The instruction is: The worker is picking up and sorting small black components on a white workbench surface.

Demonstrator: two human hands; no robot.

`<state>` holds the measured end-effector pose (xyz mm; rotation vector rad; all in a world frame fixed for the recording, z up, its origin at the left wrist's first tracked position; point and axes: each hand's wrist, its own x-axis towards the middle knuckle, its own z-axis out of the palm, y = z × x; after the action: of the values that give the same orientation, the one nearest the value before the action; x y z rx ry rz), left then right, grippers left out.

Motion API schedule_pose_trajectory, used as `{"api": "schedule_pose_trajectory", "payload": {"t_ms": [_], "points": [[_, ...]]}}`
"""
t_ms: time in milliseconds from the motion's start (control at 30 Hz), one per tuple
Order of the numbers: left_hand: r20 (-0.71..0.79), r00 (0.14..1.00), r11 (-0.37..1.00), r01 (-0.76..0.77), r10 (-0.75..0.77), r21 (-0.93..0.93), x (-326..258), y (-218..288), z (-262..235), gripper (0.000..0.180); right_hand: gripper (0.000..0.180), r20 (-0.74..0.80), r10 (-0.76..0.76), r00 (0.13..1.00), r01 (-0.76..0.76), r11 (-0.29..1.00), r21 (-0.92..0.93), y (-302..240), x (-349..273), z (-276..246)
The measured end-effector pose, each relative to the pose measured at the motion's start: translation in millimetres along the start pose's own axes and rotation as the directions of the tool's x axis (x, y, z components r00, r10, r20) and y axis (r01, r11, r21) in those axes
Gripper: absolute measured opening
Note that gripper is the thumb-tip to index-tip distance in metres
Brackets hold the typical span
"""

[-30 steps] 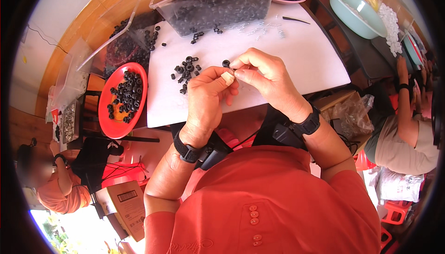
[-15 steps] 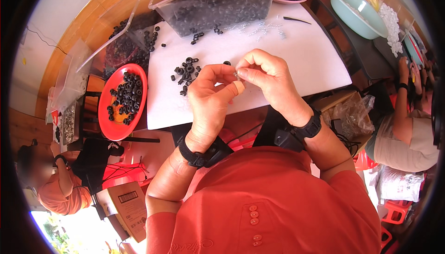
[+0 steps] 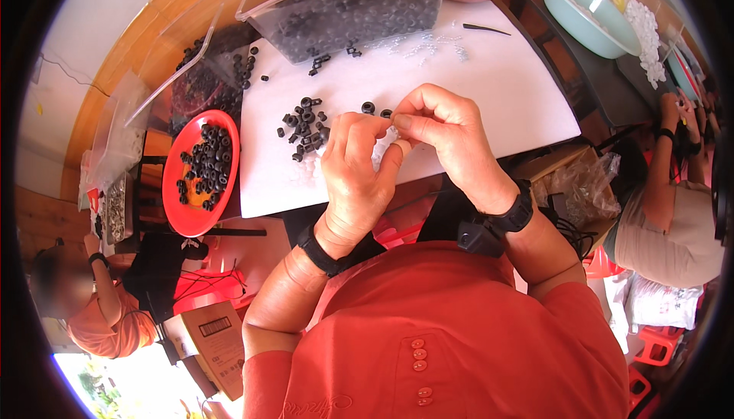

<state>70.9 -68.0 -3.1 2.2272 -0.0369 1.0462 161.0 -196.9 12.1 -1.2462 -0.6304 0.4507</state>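
1. Nearest the camera, two hands meet just over the near edge of the white sheet (image 3: 489, 82), the one landmark used here. Each wrist carries one black band.
2. The left hand (image 3: 353, 178) is raised with its back to the camera, fingers curled inward and fingertips closed against those of the other hand. What it pinches is too small to make out.
3. The right hand (image 3: 451, 136) arches over from the right, thumb and forefinger pressed together at the point where the hands meet. Whether a piece sits between them cannot be told.
4. On the sheet just beyond the left hand lies one loose pile of black rings (image 3: 306, 128), roughly two dozen, touching one another. Two more rings lie apart from it, just beyond the fingertips.
5. Left of the sheet, off its edge, sits one red plate (image 3: 177, 209) bearing about two dozen more black rings.
6. At the sheet's far edge stands one clear plastic tub (image 3: 359, 6), tilted and heaped with black rings past counting; a handful have spilled onto the sheet before it.
7. Beyond the sheet's far left corner lies one clear bag (image 3: 191, 75) of the same rings.
8. Beyond the sheet's far right corner stands one pale green bowl (image 3: 581, 14).
9. To the right, well apart from the sheet, another person's forearm (image 3: 665, 159) reaches up.
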Motion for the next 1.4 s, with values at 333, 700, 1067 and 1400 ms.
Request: {"api": "schedule_pose_trajectory", "payload": {"t_ms": [333,700,1067,1400], "points": [[0.061,0.995,0.987,0.083,-0.075,-0.140,-2.6,-5.3,-3.2,0.017,0.006,0.029,-0.067,0.997,0.069,0.996,-0.063,5.6,0.4,-3.1],[0.229,0.741,0.545,0.634,-0.631,-0.549,-0.2,-0.1,-20.6,0.012,0.028,0.167,-0.584,0.795,0.459,0.398,-0.794,8.1,1.5,-16.2],[0.454,0.668,0.253,0.686,-0.589,-0.683,2.7,15.5,-22.1,0.018,0.010,0.169,-0.409,0.897,0.441,0.851,-0.285,-0.3,-3.8,-6.1],[0.276,0.794,0.712,0.608,-0.542,-0.352,15.9,20.7,-18.3,0.024,0.003,0.058,-0.192,0.980,0.196,0.978,-0.068,-2.4,-9.5,-20.3]]}}
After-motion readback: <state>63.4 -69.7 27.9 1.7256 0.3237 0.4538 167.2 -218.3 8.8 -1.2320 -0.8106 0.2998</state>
